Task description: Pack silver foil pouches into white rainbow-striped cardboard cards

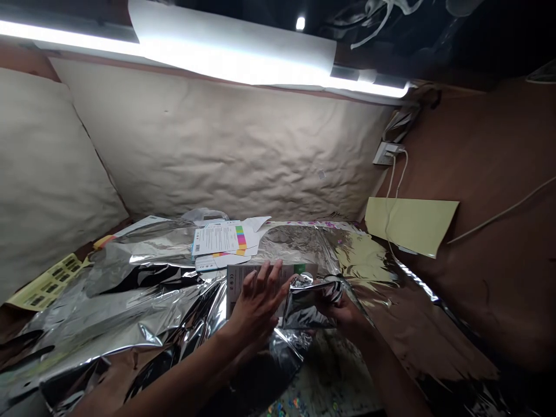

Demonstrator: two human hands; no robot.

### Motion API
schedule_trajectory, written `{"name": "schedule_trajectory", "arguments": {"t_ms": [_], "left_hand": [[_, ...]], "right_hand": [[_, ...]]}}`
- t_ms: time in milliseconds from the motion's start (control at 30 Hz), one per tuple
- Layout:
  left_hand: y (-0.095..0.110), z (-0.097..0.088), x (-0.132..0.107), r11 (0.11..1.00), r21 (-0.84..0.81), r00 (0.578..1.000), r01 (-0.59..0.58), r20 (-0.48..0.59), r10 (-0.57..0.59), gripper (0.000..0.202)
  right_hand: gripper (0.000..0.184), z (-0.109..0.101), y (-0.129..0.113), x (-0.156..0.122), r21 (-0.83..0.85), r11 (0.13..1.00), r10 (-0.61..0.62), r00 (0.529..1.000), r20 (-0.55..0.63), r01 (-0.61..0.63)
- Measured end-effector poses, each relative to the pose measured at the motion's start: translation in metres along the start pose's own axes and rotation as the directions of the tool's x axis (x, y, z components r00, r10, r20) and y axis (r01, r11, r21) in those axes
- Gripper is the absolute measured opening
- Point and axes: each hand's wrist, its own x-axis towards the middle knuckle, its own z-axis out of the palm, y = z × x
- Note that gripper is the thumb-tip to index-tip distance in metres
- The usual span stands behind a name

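- A sheet of tan kraft paper (pixel 217 145) covers the far wall, with a pale padded panel (pixel 47 185) to the left and a brown wall (pixel 486 174) to the right.
- A lit fluorescent tube (pixel 226 52) runs across the top of the view, above the kraft paper.
- A crinkled silver foil sheet (pixel 143 289) spreads over most of the speckled tabletop (pixel 325 376), which shows at the near edge.
- On the right wall, a pale yellow card (pixel 408 223) sits below a wall socket (pixel 384 153) with a white cable (pixel 393 191) hanging from it.
- A yellow sheet of black labels (pixel 46 284) lies at the far left, partly under the foil.
- Printed leaflets with coloured stripes (pixel 221 240) lie on the foil, towards the far edge.
- A flat printed carton (pixel 237 284) stands tilted on the foil, near the middle, against the left hand (pixel 256 307).
- The left hand's fingers (pixel 264 284) are open and spread flat on the carton's face.
- The right hand (pixel 343 313) is just beside the carton, its fingers curled, gripping a crumpled foil wrap (pixel 306 304) that touches the carton's right part.
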Motion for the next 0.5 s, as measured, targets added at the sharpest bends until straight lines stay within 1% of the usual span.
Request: {"name": "schedule_trajectory", "arguments": {"t_ms": [67, 167, 267, 367, 433, 500], "left_hand": [[0.000, 0.001, 0.000, 1.000, 0.022, 1.000, 0.019, -0.018, -0.019, 0.097], [-0.002, 0.000, 0.001, 1.000, 0.009, 1.000, -0.027, -0.002, 0.027, 0.098], [-0.005, -0.003, 0.002, 0.996, -0.026, 0.996, -0.086, 0.029, 0.087, 0.102], [-0.004, -0.006, 0.002, 0.989, -0.061, 0.989, -0.135, 0.053, 0.138, 0.107], [-0.002, -0.005, 0.002, 0.987, -0.073, 0.988, -0.144, 0.052, 0.148, 0.107], [-0.002, -0.003, 0.002, 0.991, -0.070, 0.992, -0.117, 0.030, 0.120, 0.099]], "right_hand": [[0.035, 0.001, 0.003, 0.002, -0.010, 1.000, -0.008, 1.000, 0.026, 0.008], [0.029, 0.002, 0.003, 0.003, -0.046, 0.999, 0.020, 0.989, 0.149, -0.013], [0.029, 0.001, 0.000, 0.004, -0.042, 0.997, 0.067, 0.955, 0.289, -0.057], [0.028, 0.000, 0.000, 0.006, 0.007, 0.995, 0.092, 0.916, 0.391, -0.103], [0.028, 0.004, 0.002, 0.008, 0.029, 0.993, 0.095, 0.904, 0.417, -0.118], [0.028, 0.012, 0.005, 0.009, 0.046, 0.992, 0.089, 0.914, 0.396, -0.116]]}}
